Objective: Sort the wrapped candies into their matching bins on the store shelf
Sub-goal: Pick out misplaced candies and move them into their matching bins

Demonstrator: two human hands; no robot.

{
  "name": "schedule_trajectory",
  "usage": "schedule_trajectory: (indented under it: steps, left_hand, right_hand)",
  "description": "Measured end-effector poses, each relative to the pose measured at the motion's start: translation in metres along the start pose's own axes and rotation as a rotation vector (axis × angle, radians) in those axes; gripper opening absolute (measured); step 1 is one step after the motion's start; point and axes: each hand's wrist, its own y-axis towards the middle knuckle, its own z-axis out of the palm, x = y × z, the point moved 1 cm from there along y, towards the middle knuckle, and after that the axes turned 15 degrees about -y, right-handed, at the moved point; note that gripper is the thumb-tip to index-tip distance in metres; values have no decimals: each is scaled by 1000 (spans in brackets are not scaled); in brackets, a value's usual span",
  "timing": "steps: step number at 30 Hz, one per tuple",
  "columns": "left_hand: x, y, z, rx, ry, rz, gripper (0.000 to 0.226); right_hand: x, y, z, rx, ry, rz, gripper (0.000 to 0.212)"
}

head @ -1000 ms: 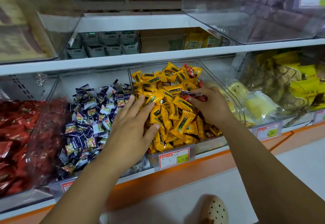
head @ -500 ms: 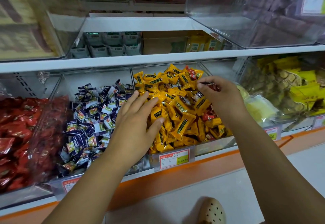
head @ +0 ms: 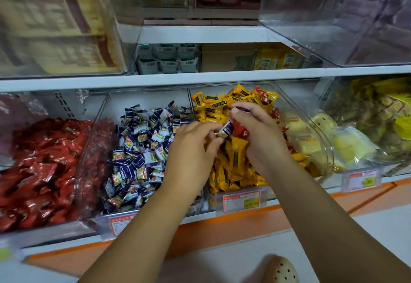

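Both hands meet over the clear bin of yellow candies (head: pixel 233 162). My left hand (head: pixel 195 147) pinches a small purple-and-white candy (head: pixel 226 129) between thumb and fingertips. My right hand (head: pixel 260 136) grips red candies (head: pixel 241 129) in its curled fingers, and a dark purple candy (head: pixel 242 109) pokes out at the top of that hand. Left of the yellow candies is the bin of purple-and-white candies (head: pixel 142 149), and further left the bin of red candies (head: pixel 42 167). A few red candies (head: pixel 263 96) lie among the yellow ones at the back.
Pale yellow packets (head: pixel 315 140) fill the clear bin to the right, with yellow snack bags (head: pixel 382 113) beyond. Price tags (head: pixel 241 201) hang along the orange shelf edge. A white shelf board (head: pixel 200 78) sits low above the bins. A beige shoe (head: pixel 281 270) shows on the floor.
My left hand has gone from lying flat on the candies to pinching a purple-and-white candy. My right hand moved left and down to meet it, holding red candies.
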Motion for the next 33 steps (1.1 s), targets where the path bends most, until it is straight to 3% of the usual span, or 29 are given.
schedule_trajectory:
  steps: [9, 14, 22, 25, 29, 33]
  left_hand:
    - [6, 3, 1, -91, -49, -90, 13]
    - [3, 4, -9, -105, -385, -270, 10]
    - [6, 5, -42, -225, -869, -581, 15]
    - [9, 3, -58, -210, -992, -647, 18]
    - [13, -1, -76, -168, -1060, -639, 15]
    - [19, -6, -90, -95, -981, -607, 20]
  right_hand:
    - [2, 4, -5, 20, 321, 94, 15]
    - [7, 3, -7, 145, 424, 120, 21]
    - [12, -3, 20, 344, 247, 199, 34]
    - [12, -5, 36, 409, 181, 196, 22]
    - [15, -9, 55, 402, 77, 130, 22]
    - [13, -15, 75, 386, -22, 88, 23]
